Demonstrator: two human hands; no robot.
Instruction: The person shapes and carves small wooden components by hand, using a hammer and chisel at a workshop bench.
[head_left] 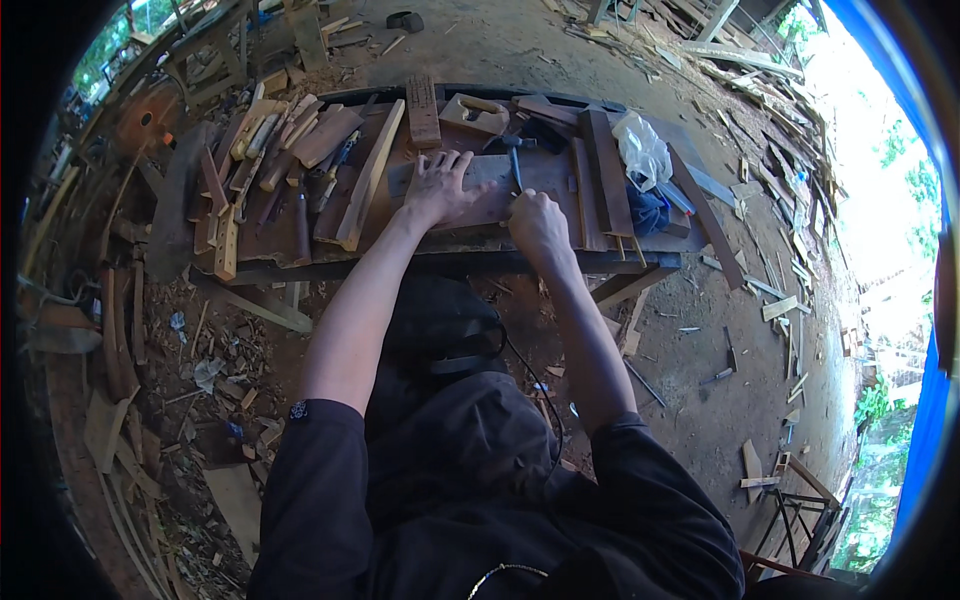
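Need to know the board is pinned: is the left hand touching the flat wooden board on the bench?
Touching. The head view shows the left hand spread flat, palm down, on the wooden board, no gap visible.

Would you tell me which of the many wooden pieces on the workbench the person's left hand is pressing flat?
It is the flat greyish-brown wooden board at the bench centre, under the spread left hand; the right hand holds a dark-handled tool against it. The other pieces lie untouched.

Right hand (537,225) closed around chisel (515,167): handle hidden in fist, blade tip too small to tell. Left hand (437,188) covers part of flat board (500,172). Plastic bag (642,148) contents, frame centre-right: unclear. Tool heap (275,160), upper left: individual pieces indistinguishable. Frame corners black, cut by fisheye rim. Bench (450,262) legs hidden behind body.
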